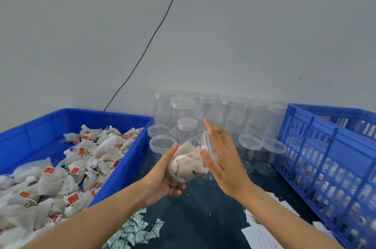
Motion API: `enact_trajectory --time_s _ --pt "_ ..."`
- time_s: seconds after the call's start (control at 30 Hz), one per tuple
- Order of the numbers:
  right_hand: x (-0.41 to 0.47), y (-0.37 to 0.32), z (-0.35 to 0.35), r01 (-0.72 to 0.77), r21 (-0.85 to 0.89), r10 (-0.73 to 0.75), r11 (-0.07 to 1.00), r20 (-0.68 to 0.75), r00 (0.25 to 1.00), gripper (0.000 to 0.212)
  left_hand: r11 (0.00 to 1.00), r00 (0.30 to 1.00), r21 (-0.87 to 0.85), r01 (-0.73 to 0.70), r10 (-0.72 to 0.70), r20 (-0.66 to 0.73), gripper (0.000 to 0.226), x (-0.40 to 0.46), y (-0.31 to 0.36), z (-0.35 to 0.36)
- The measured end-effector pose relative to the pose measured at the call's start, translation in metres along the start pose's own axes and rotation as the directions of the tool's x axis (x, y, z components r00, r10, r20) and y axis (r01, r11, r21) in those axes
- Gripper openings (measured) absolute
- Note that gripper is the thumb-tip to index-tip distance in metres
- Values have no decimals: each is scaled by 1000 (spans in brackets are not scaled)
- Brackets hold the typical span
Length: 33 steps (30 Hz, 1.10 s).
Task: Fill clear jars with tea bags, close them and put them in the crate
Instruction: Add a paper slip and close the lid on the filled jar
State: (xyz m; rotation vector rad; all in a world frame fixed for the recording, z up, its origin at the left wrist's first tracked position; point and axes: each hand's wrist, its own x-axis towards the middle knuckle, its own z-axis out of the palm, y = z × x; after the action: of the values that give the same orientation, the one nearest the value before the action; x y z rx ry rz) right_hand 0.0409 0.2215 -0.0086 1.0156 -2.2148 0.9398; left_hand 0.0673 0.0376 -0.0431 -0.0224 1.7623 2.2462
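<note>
Surface: dark table (195,214), scattered small green-white sachets (134,232) and paper slips (262,236) at the near edge.
Room: plain grey wall (244,34), one black cable (154,34) running down it.
Left: blue bin (130,124) of tea bags (61,177).
Right: blue slatted crate (317,147).
Back: empty clear jars (205,110).
Left hand (162,175): gripping a tilted filled jar (189,161) above the table.
Right hand (221,159): fingers spread flat, pressing the lid (205,142).

I count two hands, one tilted clear plastic jar stuffed with tea bags (188,162) between them, one solid blue plastic bin (130,159) heaped with too many white tea bags to number, one blue slatted plastic crate (317,147), and roughly a dozen empty clear lidded jars (203,110) behind.
</note>
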Motion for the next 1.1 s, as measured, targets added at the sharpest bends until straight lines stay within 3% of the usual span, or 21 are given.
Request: enact_trajectory --time_s 0.13,0.23,0.3,0.37,0.43,0.53,0.6,0.67,0.73,0.8,0.87,0.9,0.97,1.03,1.1 --pt "5 2 -11 225 -75 -217 971 102 971 62 995 995 23 102 -102 15 86 4 2 -5" --pt "8 4 -17 455 -161 -418 876 217 882 64 965 957 107 240 -254 140 89 3 5 -12" --pt "8 6 -19 513 -165 -461 842 272 845 63 941 921 159 297 -327 214 87 1 7 -16" --pt "7 8 -19 448 -148 -392 882 296 871 63 939 910 109 325 -342 235 87 0 6 -16" --pt "5 7 -15 286 -116 -249 951 258 933 61 944 927 -19 329 -318 200 87 1 3 -13" --pt "3 1 -6 68 -85 -53 994 163 985 57 951 966 -174 255 -244 82 87 5 1 -6" --pt "1 -5 -1 36 -79 -27 996 112 993 55 959 984 -223 176 -174 31 81 5 0 -5" --pt "0 -10 -2 43 -98 -33 994 99 995 56 962 994 -251 111 -106 36 76 3 -1 -2" --pt "1 -13 -2 -45 -49 48 998 65 997 59 969 999 -247 18 -9 39 69 2 -3 3" --pt "4 -15 0 -282 94 279 955 49 959 58 968 988 -203 -151 154 -1 64 3 -5 8" --pt "5 -15 7 -475 311 474 823 85 877 40 947 955 -120 -298 296 -40 69 4 -6 11" --pt "5 -15 10 -493 397 512 774 65 857 28 938 941 -81 -338 335 -52 75 4 -6 11" --pt "4 -18 12 -404 437 472 804 -57 880 25 932 930 -21 -361 359 -75 74 1 -3 11" --pt "2 -21 10 -276 379 342 883 -119 932 32 947 945 -27 -321 318 -77 63 -2 -1 11" --pt "0 -20 4 -95 245 124 965 -107 986 46 972 977 -104 -210 205 -58 66 -2 0 9"
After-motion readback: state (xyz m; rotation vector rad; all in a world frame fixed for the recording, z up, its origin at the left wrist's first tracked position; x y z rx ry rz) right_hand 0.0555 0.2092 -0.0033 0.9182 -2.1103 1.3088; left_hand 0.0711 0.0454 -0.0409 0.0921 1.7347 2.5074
